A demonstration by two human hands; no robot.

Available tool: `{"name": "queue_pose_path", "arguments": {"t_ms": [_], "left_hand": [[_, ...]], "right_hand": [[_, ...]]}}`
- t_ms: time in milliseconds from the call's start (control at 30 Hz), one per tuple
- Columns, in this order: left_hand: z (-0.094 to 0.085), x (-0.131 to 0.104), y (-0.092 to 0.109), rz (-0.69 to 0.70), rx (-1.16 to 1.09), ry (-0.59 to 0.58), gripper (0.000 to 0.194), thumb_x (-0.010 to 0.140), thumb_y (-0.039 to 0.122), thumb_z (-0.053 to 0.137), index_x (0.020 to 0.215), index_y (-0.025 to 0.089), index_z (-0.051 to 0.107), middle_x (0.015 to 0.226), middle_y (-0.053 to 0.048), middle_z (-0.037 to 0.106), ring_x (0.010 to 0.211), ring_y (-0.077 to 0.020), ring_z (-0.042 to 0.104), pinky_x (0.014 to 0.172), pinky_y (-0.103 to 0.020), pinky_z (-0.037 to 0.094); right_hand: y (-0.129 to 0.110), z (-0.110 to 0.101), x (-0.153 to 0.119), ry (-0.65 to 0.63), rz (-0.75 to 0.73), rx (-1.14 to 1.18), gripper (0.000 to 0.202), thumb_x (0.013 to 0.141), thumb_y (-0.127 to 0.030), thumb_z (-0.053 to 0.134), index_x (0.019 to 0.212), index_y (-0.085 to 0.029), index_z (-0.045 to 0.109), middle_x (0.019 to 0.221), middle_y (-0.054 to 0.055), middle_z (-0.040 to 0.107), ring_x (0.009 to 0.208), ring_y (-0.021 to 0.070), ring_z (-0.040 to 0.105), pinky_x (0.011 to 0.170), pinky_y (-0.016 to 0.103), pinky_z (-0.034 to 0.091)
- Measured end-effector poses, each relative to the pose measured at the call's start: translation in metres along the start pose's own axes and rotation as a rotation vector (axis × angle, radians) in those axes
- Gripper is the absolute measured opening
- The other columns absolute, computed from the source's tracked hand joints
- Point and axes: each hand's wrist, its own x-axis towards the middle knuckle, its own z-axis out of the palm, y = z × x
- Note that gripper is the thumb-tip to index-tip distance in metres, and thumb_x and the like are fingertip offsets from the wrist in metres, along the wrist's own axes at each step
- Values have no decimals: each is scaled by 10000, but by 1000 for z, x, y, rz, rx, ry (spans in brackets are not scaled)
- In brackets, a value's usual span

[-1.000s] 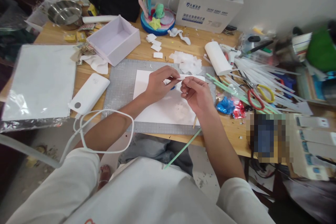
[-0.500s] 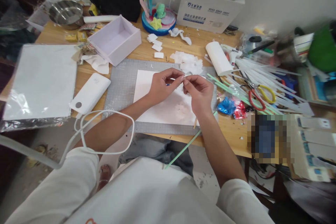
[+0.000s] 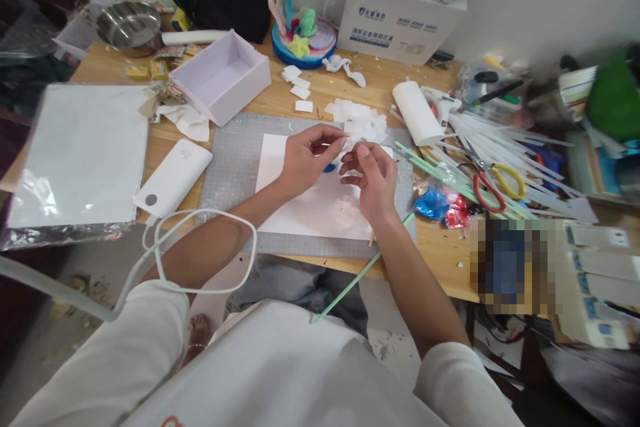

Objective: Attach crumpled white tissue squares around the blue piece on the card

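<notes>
My left hand (image 3: 309, 159) is over the white sheet (image 3: 295, 217), thumb and forefinger pinched together. What is between its fingertips is too small to make out. Just to the right, my right hand (image 3: 376, 177) is loosely curled with its fingers apart, and nothing shows in it. A small gap separates the two hands. Between them, a small blue piece (image 3: 329, 168) is partly hidden by my left fingers. The sheet lies on a grey cutting mat (image 3: 230, 147). A green stick (image 3: 350, 285) juts past the table edge under my right forearm.
A white power bank (image 3: 175, 177) with a looping cable is at the left, near a lilac box (image 3: 220, 77). To the right are scissors (image 3: 489, 190), green and white strips (image 3: 505, 147), a white roll (image 3: 417, 112) and a blue packet (image 3: 433, 203). Torn white tissue (image 3: 357, 120) lies behind my hands.
My fingertips were touching each other; now the hands are apart. My right hand has drawn back slightly and its fingers have loosened, while my left still pinches. The blue piece shows more.
</notes>
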Motion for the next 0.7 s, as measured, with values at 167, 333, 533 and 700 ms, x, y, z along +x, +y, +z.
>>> {"name": "queue_pose_path", "arguments": {"t_ms": [167,333,533,700], "left_hand": [[1,-3,6,23,40,-43,111,857,275,731,911,185,767,885,-26,777,797,-98,731,747,-200,604],[2,-2,0,-87,0,3,114,832,278,756,886,179,770,822,-14,772,715,-93,723,680,-196,604],[-1,7,-2,-221,-123,83,181,824,313,783,899,156,733,832,-3,762,726,-97,738,720,-226,656],[-3,10,0,-253,-152,96,191,850,316,765,938,162,694,854,-2,757,725,-116,764,686,-219,653]], "right_hand": [[0,1,3,76,7,2,282,763,-477,777,779,-228,647,685,-42,607,612,93,602,526,204,530],[1,1,4,87,10,-40,156,751,-344,770,747,-220,675,614,-54,613,569,72,567,556,191,515],[-2,0,5,103,73,-21,172,721,-332,774,715,-222,643,626,-57,621,568,68,571,537,187,484],[-3,-5,9,110,75,-16,146,709,-320,784,748,-221,684,654,-51,661,563,62,577,529,185,474]]}}
